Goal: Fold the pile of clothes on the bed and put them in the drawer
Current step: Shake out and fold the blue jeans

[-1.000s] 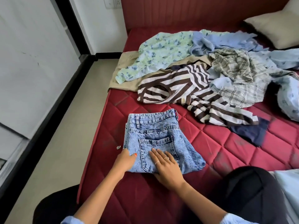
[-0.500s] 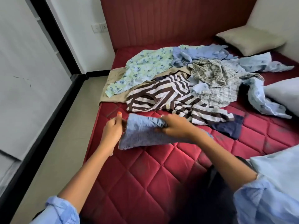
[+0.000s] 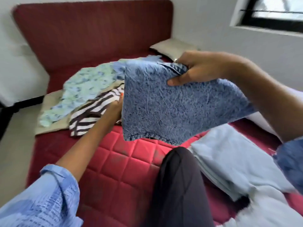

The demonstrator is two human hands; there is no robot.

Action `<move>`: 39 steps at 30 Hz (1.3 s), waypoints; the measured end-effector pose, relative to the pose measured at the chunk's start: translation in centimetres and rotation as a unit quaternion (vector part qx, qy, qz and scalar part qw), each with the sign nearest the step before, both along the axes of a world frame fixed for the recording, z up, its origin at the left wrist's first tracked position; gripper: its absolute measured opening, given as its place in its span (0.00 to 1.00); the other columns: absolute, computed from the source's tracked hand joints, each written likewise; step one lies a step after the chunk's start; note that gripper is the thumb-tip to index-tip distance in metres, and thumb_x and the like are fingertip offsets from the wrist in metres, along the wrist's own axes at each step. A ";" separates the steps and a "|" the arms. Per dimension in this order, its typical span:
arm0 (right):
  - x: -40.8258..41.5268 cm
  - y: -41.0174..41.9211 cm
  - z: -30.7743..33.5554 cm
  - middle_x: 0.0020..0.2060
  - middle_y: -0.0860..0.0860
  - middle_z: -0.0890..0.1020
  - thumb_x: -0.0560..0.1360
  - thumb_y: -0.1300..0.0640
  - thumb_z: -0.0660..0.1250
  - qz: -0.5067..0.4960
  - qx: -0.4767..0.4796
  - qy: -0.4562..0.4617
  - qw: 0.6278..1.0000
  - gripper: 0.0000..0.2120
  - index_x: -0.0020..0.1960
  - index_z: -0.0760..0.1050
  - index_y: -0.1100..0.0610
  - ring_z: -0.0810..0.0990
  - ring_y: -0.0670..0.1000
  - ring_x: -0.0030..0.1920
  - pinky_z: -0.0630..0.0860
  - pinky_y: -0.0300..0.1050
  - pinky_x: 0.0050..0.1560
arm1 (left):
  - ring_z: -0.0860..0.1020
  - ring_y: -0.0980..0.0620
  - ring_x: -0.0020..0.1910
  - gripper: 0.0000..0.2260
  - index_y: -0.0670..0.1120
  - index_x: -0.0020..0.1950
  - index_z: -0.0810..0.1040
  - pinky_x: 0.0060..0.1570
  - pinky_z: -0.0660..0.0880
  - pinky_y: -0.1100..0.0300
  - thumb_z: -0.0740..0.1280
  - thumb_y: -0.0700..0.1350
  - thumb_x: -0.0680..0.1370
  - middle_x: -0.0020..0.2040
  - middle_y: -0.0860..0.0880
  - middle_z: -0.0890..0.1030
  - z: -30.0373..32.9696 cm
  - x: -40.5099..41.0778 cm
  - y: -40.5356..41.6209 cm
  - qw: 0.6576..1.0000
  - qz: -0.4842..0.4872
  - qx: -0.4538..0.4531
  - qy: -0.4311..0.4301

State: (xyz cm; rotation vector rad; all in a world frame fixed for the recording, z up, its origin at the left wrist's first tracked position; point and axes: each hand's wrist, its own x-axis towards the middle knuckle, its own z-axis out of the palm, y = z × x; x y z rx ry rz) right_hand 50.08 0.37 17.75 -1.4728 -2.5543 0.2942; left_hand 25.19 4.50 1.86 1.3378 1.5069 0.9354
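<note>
Lifted off the quilted red mattress [image 3: 114, 161] since half a second ago, the folded acid-washed blue denim garment [image 3: 172, 108] hangs mid-air, left hand [image 3: 114, 110] gripping its nine-o'clock edge, right hand [image 3: 196, 69] pinching its top at one o'clock, the unfolded heap of patterned clothes [image 3: 85, 95] behind at ten o'clock, a folded pale blue cloth [image 3: 229, 163] lying at four o'clock.

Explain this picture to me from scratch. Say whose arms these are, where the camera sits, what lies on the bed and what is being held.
There is no machine here. A person wears a camera on the head, so you look down along their own arms. The right hand grips the top edge of folded jeans, lifted clear of the red bed. The left hand is at the jeans' left edge, mostly hidden behind them. Behind lies an unfolded pile: a striped top, a flowered shirt. A folded pale blue cloth lies at the right, beside the person's dark knee.
</note>
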 end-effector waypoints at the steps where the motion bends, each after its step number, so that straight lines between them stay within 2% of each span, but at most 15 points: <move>1: 1.6 -1.0 0.6 0.34 0.54 0.79 0.75 0.49 0.69 -0.016 0.001 0.004 1.000 0.16 0.40 0.76 0.63 0.72 0.46 0.32 0.68 0.39 0.33 | 0.78 0.50 0.42 0.12 0.53 0.41 0.69 0.48 0.78 0.52 0.54 0.50 0.84 0.34 0.54 0.80 0.0 2.0 0.1 0.999 -0.038 0.005 -0.013; 3: 4.3 -3.1 1.3 0.32 0.53 0.79 0.75 0.50 0.70 -0.050 0.009 -0.002 0.999 0.15 0.41 0.76 0.63 0.71 0.43 0.27 0.68 0.34 0.32 | 0.79 0.60 0.32 0.10 0.50 0.41 0.71 0.39 0.76 0.61 0.58 0.49 0.81 0.27 0.58 0.80 0.3 5.2 0.4 0.994 -0.103 0.012 -0.032; 5: 7.4 -5.3 1.9 0.29 0.48 0.77 0.74 0.49 0.70 -0.098 0.011 -0.008 0.995 0.14 0.38 0.75 0.59 0.71 0.42 0.24 0.67 0.34 0.29 | 0.73 0.66 0.24 0.08 0.48 0.37 0.70 0.37 0.70 0.63 0.64 0.51 0.73 0.23 0.61 0.77 -0.4 9.0 1.1 0.983 -0.179 0.023 -0.026; 8: 10.9 -8.0 1.6 0.26 0.46 0.75 0.74 0.47 0.70 -0.150 -0.003 -0.021 0.989 0.15 0.34 0.73 0.54 0.69 0.43 0.24 0.67 0.39 0.27 | 0.76 0.63 0.37 0.04 0.46 0.41 0.74 0.42 0.71 0.59 0.65 0.46 0.74 0.38 0.60 0.81 -3.1 13.2 2.4 0.971 -0.241 0.005 0.008; 11: 15.0 -10.5 0.6 0.28 0.47 0.76 0.74 0.46 0.70 -0.201 -0.030 -0.032 0.979 0.15 0.36 0.73 0.55 0.70 0.44 0.26 0.69 0.39 0.29 | 0.79 0.46 0.50 0.21 0.44 0.52 0.77 0.50 0.75 0.52 0.61 0.60 0.74 0.52 0.45 0.81 -5.6 18.1 2.8 0.953 -0.294 -0.051 0.047; 15: 19.5 -12.6 -1.3 0.29 0.48 0.75 0.74 0.48 0.70 -0.260 -0.057 -0.044 0.963 0.14 0.39 0.74 0.58 0.69 0.43 0.25 0.68 0.37 0.30 | 0.71 0.52 0.35 0.27 0.44 0.37 0.74 0.37 0.64 0.62 0.46 0.57 0.83 0.37 0.45 0.75 -7.8 22.9 2.3 0.956 -0.279 -0.060 0.062; 20: 23.9 -13.3 -2.4 0.29 0.49 0.74 0.75 0.48 0.69 -0.340 0.028 -0.087 0.936 0.13 0.44 0.76 0.59 0.74 0.55 0.36 0.63 0.45 0.35 | 0.67 0.52 0.32 0.29 0.45 0.35 0.76 0.34 0.60 0.62 0.45 0.59 0.82 0.35 0.47 0.75 -9.3 25.0 2.5 0.954 -0.273 -0.077 0.096; 23: 24.4 -13.4 -3.8 0.35 0.55 0.76 0.75 0.47 0.67 -0.385 0.109 -0.119 0.909 0.13 0.46 0.76 0.57 0.78 0.60 0.41 0.66 0.44 0.39 | 0.72 0.49 0.37 0.28 0.46 0.37 0.76 0.36 0.64 0.60 0.45 0.58 0.82 0.40 0.44 0.78 -9.5 25.6 2.2 0.951 -0.283 -0.041 0.119; 26: 22.1 -13.3 -9.2 0.41 0.59 0.79 0.76 0.45 0.63 -0.412 0.171 -0.100 0.889 0.13 0.47 0.75 0.54 0.79 0.60 0.42 0.66 0.45 0.39 | 0.75 0.46 0.48 0.29 0.42 0.41 0.79 0.46 0.67 0.57 0.46 0.57 0.83 0.50 0.38 0.80 -10.4 25.9 1.9 0.950 -0.279 -0.022 0.140; 28: 19.5 -13.0 -15.8 0.47 0.58 0.81 0.76 0.45 0.63 -0.408 0.112 -0.054 0.905 0.14 0.53 0.75 0.55 0.81 0.61 0.47 0.67 0.46 0.39 | 0.77 0.44 0.54 0.29 0.39 0.50 0.80 0.54 0.69 0.55 0.46 0.56 0.83 0.54 0.38 0.80 -11.0 25.7 1.6 0.946 -0.272 -0.017 0.177; 30: 16.6 -13.2 -23.7 0.56 0.59 0.78 0.76 0.42 0.63 -0.400 -0.066 -0.038 0.914 0.20 0.59 0.69 0.56 0.78 0.62 0.56 0.71 0.50 0.47 | 0.77 0.43 0.58 0.28 0.41 0.51 0.80 0.59 0.69 0.54 0.46 0.57 0.83 0.56 0.38 0.80 -12.0 25.5 1.5 0.940 -0.275 -0.023 0.199; 32: 13.9 -13.8 -30.0 0.70 0.65 0.64 0.75 0.38 0.63 -0.376 -0.243 -0.069 0.892 0.35 0.71 0.59 0.60 0.65 0.66 0.70 0.66 0.58 0.65 | 0.76 0.42 0.59 0.27 0.41 0.52 0.79 0.58 0.69 0.54 0.46 0.57 0.83 0.57 0.37 0.80 -12.7 24.9 1.5 0.934 -0.280 -0.040 0.220; 34: 12.7 -13.7 -33.3 0.76 0.66 0.48 0.74 0.37 0.64 -0.382 -0.281 -0.105 0.874 0.45 0.78 0.47 0.60 0.49 0.69 0.75 0.53 0.63 0.72 | 0.76 0.42 0.58 0.26 0.42 0.51 0.79 0.57 0.68 0.55 0.46 0.57 0.83 0.55 0.38 0.80 -13.3 24.0 1.7 0.930 -0.283 -0.045 0.230; 35: 12.4 -13.2 -33.5 0.76 0.66 0.48 0.74 0.36 0.63 -0.393 -0.271 -0.105 0.873 0.46 0.78 0.46 0.60 0.49 0.69 0.75 0.52 0.63 0.72 | 0.77 0.42 0.58 0.26 0.42 0.50 0.79 0.57 0.68 0.55 0.47 0.57 0.83 0.53 0.38 0.80 -13.4 23.3 1.9 0.931 -0.280 -0.042 0.231; 39: 13.7 -11.3 -30.7 0.65 0.65 0.71 0.76 0.37 0.61 -0.370 -0.237 -0.092 0.893 0.32 0.67 0.68 0.62 0.71 0.64 0.65 0.70 0.52 0.61 | 0.76 0.42 0.60 0.24 0.43 0.47 0.77 0.59 0.68 0.56 0.47 0.56 0.83 0.55 0.38 0.79 -13.3 21.2 2.1 0.936 -0.260 -0.053 0.231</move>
